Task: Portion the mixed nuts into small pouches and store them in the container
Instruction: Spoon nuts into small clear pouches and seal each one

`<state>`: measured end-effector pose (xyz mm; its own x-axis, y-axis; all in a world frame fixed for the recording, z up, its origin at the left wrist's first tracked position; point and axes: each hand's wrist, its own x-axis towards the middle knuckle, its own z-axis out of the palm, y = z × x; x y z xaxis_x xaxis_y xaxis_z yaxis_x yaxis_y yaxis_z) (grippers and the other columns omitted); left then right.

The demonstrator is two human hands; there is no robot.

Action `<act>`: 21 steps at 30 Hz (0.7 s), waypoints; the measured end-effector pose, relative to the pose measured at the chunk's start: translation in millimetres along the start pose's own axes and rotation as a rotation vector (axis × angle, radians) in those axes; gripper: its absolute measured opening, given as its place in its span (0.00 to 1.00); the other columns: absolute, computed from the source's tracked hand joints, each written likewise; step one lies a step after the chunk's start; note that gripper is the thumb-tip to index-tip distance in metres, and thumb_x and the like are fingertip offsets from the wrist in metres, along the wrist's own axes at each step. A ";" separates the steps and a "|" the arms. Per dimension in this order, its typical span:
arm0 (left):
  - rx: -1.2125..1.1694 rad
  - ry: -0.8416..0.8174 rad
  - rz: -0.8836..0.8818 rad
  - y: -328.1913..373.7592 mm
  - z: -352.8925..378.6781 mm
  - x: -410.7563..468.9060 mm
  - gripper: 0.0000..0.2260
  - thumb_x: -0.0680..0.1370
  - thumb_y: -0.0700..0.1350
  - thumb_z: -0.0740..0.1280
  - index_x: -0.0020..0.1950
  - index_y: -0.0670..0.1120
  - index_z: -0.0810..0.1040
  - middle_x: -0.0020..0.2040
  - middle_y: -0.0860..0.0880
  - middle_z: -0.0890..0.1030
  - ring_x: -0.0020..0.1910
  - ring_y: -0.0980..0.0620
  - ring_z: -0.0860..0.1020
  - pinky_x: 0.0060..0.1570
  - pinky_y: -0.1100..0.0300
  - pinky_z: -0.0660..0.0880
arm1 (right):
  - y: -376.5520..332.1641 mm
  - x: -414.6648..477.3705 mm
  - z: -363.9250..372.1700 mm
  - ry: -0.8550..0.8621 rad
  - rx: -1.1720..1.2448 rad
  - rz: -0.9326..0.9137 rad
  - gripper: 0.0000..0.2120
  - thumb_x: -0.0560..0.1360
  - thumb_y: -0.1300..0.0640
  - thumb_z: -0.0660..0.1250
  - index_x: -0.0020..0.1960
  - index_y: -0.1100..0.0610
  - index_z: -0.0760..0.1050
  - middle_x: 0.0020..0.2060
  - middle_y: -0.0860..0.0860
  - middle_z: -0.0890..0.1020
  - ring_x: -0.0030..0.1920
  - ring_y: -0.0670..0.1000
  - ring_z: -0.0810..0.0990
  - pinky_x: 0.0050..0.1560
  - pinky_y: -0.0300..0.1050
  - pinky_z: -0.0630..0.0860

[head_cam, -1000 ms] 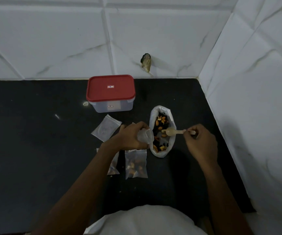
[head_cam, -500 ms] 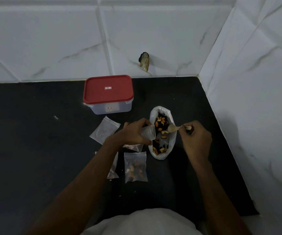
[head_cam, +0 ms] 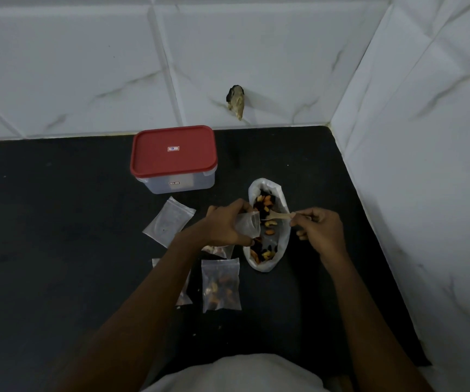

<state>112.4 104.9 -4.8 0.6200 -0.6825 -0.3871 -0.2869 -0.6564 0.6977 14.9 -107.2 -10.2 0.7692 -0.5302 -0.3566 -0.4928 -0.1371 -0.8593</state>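
Note:
A white bag of mixed nuts (head_cam: 281,199) lies open on the black counter. My left hand (head_cam: 225,223) grips a small clear pouch (head_cam: 249,224) with its mouth held open at the bag's left edge. My right hand (head_cam: 320,232) pinches the handle of a small wooden spoon (head_cam: 277,216), whose bowl sits over the nuts, close to the pouch mouth. A filled pouch (head_cam: 221,284) lies below my left hand, and two more are partly hidden under my left forearm. An empty pouch (head_cam: 168,222) lies to the left. The red-lidded container (head_cam: 173,158) stands shut at the back.
The black counter (head_cam: 44,236) ends at white tiled walls behind and on the right (head_cam: 426,193). A small pale fitting (head_cam: 236,101) sticks out of the back wall above the counter.
The spoon's bowl has moved left over the nuts toward the pouch mouth. My left hand turned the pouch slightly, and the view shifted a little.

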 end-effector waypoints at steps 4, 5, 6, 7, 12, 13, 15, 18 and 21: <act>-0.025 -0.030 -0.004 3.9 0.6 2.1 0.29 0.71 0.49 0.77 0.67 0.52 0.66 0.60 0.55 0.71 0.61 0.53 0.71 0.70 0.49 0.64 | 3.0 2.1 2.6 -0.029 0.080 0.042 0.03 0.73 0.59 0.73 0.46 0.57 0.83 0.38 0.50 0.86 0.35 0.47 0.82 0.37 0.40 0.80; -0.054 -0.037 -0.005 3.4 0.6 2.1 0.29 0.71 0.48 0.77 0.67 0.53 0.66 0.60 0.54 0.72 0.62 0.52 0.72 0.69 0.48 0.67 | 3.4 2.0 2.6 -0.034 0.097 0.050 0.03 0.74 0.58 0.73 0.46 0.58 0.83 0.39 0.51 0.86 0.35 0.48 0.82 0.37 0.40 0.80; -0.074 -0.041 -0.006 2.0 0.7 2.0 0.29 0.71 0.48 0.77 0.66 0.54 0.65 0.60 0.54 0.72 0.63 0.52 0.72 0.68 0.47 0.69 | 4.1 1.6 2.4 -0.037 0.116 0.062 0.03 0.74 0.59 0.73 0.46 0.58 0.83 0.39 0.51 0.86 0.35 0.48 0.81 0.37 0.41 0.80; -0.084 -0.041 -0.004 1.2 0.7 1.8 0.29 0.70 0.47 0.77 0.65 0.56 0.65 0.61 0.54 0.72 0.63 0.51 0.72 0.68 0.47 0.69 | 4.8 1.3 2.2 -0.039 0.141 0.081 0.03 0.74 0.59 0.72 0.46 0.58 0.83 0.40 0.52 0.86 0.36 0.48 0.81 0.38 0.41 0.80; -0.085 0.006 0.003 -8.0 2.1 -1.6 0.28 0.70 0.48 0.77 0.64 0.57 0.65 0.63 0.53 0.73 0.65 0.51 0.72 0.70 0.47 0.65 | 9.0 -1.2 0.1 -0.019 0.266 0.189 0.02 0.76 0.61 0.70 0.47 0.58 0.82 0.40 0.54 0.86 0.36 0.49 0.81 0.39 0.42 0.79; -0.088 0.017 0.002 -10.8 2.3 -3.0 0.28 0.70 0.48 0.77 0.64 0.57 0.65 0.62 0.55 0.73 0.65 0.51 0.72 0.70 0.46 0.65 | 10.4 -2.1 -0.4 -0.015 0.279 0.200 0.02 0.76 0.61 0.70 0.48 0.59 0.82 0.39 0.54 0.86 0.36 0.48 0.81 0.39 0.42 0.79; -0.082 0.038 0.001 -15.1 2.9 -5.9 0.29 0.70 0.48 0.77 0.65 0.55 0.67 0.61 0.56 0.73 0.64 0.52 0.73 0.70 0.44 0.67 | 13.5 -3.6 -1.2 -0.009 0.302 0.215 0.02 0.76 0.61 0.70 0.48 0.58 0.82 0.39 0.53 0.86 0.35 0.48 0.81 0.38 0.42 0.79; -0.097 0.070 0.007 -18.6 3.1 -7.8 0.28 0.70 0.49 0.77 0.64 0.56 0.67 0.60 0.56 0.73 0.63 0.53 0.74 0.67 0.44 0.70 | 16.1 -5.6 -2.6 -0.009 0.332 0.227 0.03 0.76 0.61 0.71 0.48 0.59 0.82 0.39 0.53 0.87 0.35 0.48 0.80 0.38 0.42 0.78; -0.070 0.130 0.009 -19.9 4.9 -8.5 0.28 0.66 0.58 0.75 0.62 0.59 0.67 0.59 0.58 0.73 0.62 0.54 0.73 0.68 0.43 0.68 | 16.6 -6.8 -3.2 -0.009 0.330 0.227 0.03 0.76 0.60 0.71 0.48 0.59 0.82 0.39 0.53 0.87 0.35 0.47 0.80 0.38 0.42 0.78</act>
<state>109.3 122.2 -18.3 0.7085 -0.6376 -0.3024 -0.2439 -0.6234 0.7429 0.1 -108.6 -20.9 0.6598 -0.5085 -0.5532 -0.4947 0.2600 -0.8292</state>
